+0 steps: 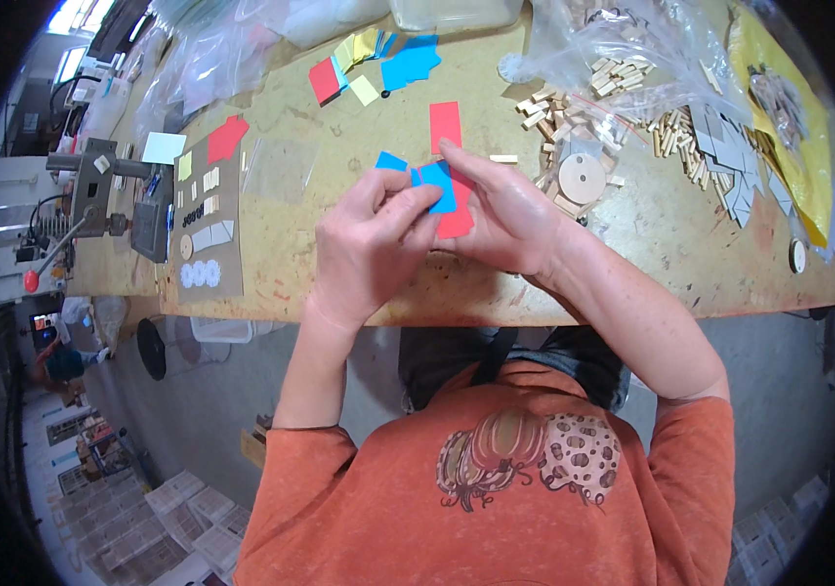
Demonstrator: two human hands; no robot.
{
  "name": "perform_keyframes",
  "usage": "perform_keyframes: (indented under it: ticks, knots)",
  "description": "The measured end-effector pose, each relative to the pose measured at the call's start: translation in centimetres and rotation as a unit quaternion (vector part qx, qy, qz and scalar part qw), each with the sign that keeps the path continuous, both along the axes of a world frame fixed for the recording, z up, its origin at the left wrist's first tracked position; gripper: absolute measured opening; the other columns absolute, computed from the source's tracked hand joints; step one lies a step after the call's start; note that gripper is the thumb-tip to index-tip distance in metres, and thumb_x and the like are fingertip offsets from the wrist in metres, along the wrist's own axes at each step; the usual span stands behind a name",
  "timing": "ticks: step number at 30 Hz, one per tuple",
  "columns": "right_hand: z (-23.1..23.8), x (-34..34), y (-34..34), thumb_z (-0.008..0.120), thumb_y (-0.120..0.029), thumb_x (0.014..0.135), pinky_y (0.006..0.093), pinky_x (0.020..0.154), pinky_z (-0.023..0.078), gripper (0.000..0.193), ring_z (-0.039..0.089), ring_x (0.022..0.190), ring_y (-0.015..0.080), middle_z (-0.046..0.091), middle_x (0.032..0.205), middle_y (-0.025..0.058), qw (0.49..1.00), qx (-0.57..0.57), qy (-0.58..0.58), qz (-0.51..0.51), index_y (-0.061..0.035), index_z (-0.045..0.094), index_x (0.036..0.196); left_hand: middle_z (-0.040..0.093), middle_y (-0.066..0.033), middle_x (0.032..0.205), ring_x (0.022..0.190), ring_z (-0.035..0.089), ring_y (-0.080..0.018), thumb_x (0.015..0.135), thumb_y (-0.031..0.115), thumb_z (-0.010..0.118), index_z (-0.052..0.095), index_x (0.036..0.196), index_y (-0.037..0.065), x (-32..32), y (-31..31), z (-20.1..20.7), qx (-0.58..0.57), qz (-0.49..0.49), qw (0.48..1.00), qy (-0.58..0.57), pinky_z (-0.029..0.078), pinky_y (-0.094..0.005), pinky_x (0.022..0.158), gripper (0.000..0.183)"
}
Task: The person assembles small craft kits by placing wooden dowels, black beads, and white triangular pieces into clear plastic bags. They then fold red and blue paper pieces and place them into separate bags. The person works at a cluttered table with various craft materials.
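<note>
Above the near part of the table my two hands meet. My left hand (pixel 367 234) pinches small blue cards (pixel 438 188) between thumb and fingers; another blue corner (pixel 391 161) sticks out past its knuckles. My right hand (pixel 515 217) is curled around red cards (pixel 456 224), which lie against its palm under the blue ones. Just beyond its fingertips is a red card (pixel 445 125); whether it rests on the table or is held I cannot tell. How many cards each hand holds is hidden by the fingers.
At left a brown board (pixel 212 210) carries sample pieces; beside it stands a metal press (pixel 95 190) with a red-knobbed lever. Coloured cards (pixel 410 63) lie at the back. Wooden sticks (pixel 676 137), wooden discs (pixel 584 179), grey plates (pixel 725 151) and plastic bags (pixel 623 39) fill the right.
</note>
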State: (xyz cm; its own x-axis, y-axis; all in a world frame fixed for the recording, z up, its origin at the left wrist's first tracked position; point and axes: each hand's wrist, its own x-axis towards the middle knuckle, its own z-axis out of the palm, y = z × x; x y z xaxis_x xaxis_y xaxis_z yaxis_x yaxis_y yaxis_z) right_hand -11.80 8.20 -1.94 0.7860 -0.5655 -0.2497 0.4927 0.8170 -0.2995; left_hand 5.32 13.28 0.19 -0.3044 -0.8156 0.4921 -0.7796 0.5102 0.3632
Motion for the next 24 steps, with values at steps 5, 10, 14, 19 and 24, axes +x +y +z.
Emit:
perform_keyframes:
  ticks: [5, 10, 14, 19, 24]
  knots:
    - [-0.8, -0.3, -0.1, 0.061, -0.027, 0.102, 0.0345, 0.081, 0.059, 0.025, 0.067, 0.100, 0.0168, 0.068, 0.110, 0.0061, 0.999, -0.050, 0.002, 0.020, -0.0062, 0.063, 0.117, 0.066, -0.0104, 0.101, 0.088, 0.064, -0.0218, 0.071, -0.005, 0.080, 0.068, 0.113, 0.007, 0.0, 0.8, 1.2, -0.033, -0.069, 0.997, -0.005, 0.052, -0.0305, 0.075, 0.046]
    - [-0.2, -0.4, -0.2, 0.058, -0.015, 0.101, 0.0381, 0.086, 0.060, 0.025, 0.070, 0.100, 0.0239, 0.069, 0.112, 0.0143, 0.997, -0.044, 0.066, 0.021, -0.0006, 0.059, 0.121, 0.065, -0.0084, 0.099, 0.081, 0.062, -0.0204, 0.084, -0.003, 0.069, 0.068, 0.110, 0.005, 1.6, 1.2, -1.1, 0.002, 0.107, 0.972, 0.210, 0.052, -0.0304, 0.070, 0.027]
    - [-0.4, -0.3, -0.3, 0.053, -0.010, 0.102, 0.0389, 0.080, 0.061, 0.026, 0.071, 0.096, 0.0262, 0.069, 0.106, 0.0166, 0.995, -0.032, 0.090, -0.006, 0.0041, 0.056, 0.124, 0.064, -0.0094, 0.098, 0.081, 0.060, -0.0200, 0.086, 0.004, 0.071, 0.067, 0.109, 0.002, 4.2, -0.2, -1.8, 0.109, 0.170, 0.962, 0.185, 0.051, -0.0308, 0.072, 0.023]
    - [-1.2, -0.4, -0.4, 0.054, -0.010, 0.102, 0.0363, 0.077, 0.060, 0.027, 0.069, 0.089, 0.0258, 0.068, 0.099, 0.0156, 0.999, -0.022, 0.019, -0.028, 0.0068, 0.055, 0.123, 0.062, -0.0107, 0.095, 0.083, 0.060, -0.0231, 0.082, 0.012, 0.078, 0.067, 0.102, 0.003, 4.1, -0.6, -1.2, 0.113, 0.138, 0.983, 0.046, 0.050, -0.0361, 0.071, 0.025]
    - [-1.3, -0.5, -0.4, 0.054, -0.011, 0.102, 0.0370, 0.079, 0.060, 0.029, 0.068, 0.092, 0.0265, 0.067, 0.103, 0.0166, 0.999, -0.024, 0.015, -0.042, 0.0075, 0.053, 0.125, 0.061, -0.0130, 0.088, 0.078, 0.060, -0.0256, 0.081, 0.012, 0.076, 0.067, 0.094, 0.001, 3.4, -1.2, -0.2, 0.147, 0.127, 0.981, 0.012, 0.050, -0.0375, 0.070, 0.019]
